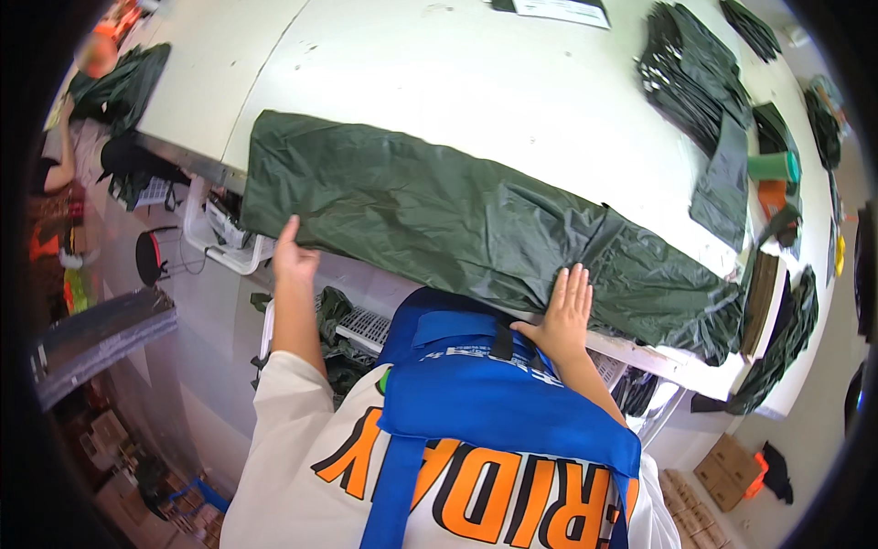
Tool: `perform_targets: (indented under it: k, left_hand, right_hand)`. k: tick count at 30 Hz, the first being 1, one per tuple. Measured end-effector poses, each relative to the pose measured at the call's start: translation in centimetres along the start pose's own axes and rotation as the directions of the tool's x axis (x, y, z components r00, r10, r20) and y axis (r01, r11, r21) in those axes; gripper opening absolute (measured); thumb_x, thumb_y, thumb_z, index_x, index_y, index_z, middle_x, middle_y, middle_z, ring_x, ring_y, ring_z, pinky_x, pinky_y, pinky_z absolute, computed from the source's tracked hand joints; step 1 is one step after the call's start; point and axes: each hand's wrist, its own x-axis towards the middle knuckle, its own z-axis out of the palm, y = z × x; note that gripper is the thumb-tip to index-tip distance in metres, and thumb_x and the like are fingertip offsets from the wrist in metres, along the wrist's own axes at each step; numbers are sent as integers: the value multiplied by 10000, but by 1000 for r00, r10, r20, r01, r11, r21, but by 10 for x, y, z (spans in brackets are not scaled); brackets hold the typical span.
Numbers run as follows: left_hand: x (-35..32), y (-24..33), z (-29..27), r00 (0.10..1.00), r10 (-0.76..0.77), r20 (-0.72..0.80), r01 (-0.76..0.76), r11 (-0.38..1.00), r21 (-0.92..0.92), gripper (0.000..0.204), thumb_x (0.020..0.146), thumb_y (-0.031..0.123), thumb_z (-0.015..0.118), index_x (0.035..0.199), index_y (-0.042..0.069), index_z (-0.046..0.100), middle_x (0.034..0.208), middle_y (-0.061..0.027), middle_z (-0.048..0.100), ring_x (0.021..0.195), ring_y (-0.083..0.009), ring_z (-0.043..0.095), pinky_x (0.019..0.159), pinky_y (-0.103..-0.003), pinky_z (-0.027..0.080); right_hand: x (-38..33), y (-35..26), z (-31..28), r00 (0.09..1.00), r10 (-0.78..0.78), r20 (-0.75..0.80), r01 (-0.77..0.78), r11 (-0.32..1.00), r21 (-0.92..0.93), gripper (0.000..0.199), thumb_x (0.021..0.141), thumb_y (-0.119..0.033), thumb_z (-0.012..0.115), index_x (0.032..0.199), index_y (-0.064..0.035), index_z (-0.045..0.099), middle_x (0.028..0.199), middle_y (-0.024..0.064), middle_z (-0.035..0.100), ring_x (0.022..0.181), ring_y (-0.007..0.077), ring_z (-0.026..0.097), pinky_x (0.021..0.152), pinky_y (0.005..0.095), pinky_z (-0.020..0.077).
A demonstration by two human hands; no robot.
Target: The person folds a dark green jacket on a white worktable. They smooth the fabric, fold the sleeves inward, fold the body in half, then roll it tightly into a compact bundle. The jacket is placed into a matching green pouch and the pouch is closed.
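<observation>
A long piece of dark green, shiny fabric [393, 192], folded into a wrinkled strip, lies slantwise along the near edge of the white table. At its near left edge, my left hand [297, 263] has its thumb over the border and its other fingers curled by the edge, gripping the fabric. My right hand [565, 320] rests palm down on the strip's near edge, right of the middle, fingers stretched and thumb out to the left. The right end of the strip is bunched and creased.
A pile of dark folded fabric [690, 78] lies at the far right of the white table [412, 73], near a green cylinder [774, 166]. Below the table's left edge hangs a white basket [206, 229]. A person's arm [66, 151] shows at the far left. Cardboard boxes [727, 471] stand lower right.
</observation>
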Motion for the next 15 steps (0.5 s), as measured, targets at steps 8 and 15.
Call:
perform_targets:
  k: [8,15]
  left_hand:
    - [-219,36,242,554,461,693,-520,842,-144,470,863,302,570,1232,13,531,1195,-98,585,1089,-272,550,966,-422,417]
    - [-393,-207,413,-166,-251,953,-388,905,171,160,854,103,664,981,5,656,937,-45,670,871,-118,609,808,-244,459]
  right_hand:
    - [2,8,12,990,-29,-140,62,970,237,1053,592,-327,809,1389,67,244,1457,243,257,1377,368,216,1120,447,185]
    - [12,4,34,945,-41,-325,258,705,661,379,821,-273,628,1008,56,594,1019,249,589,1039,397,498,971,452,366]
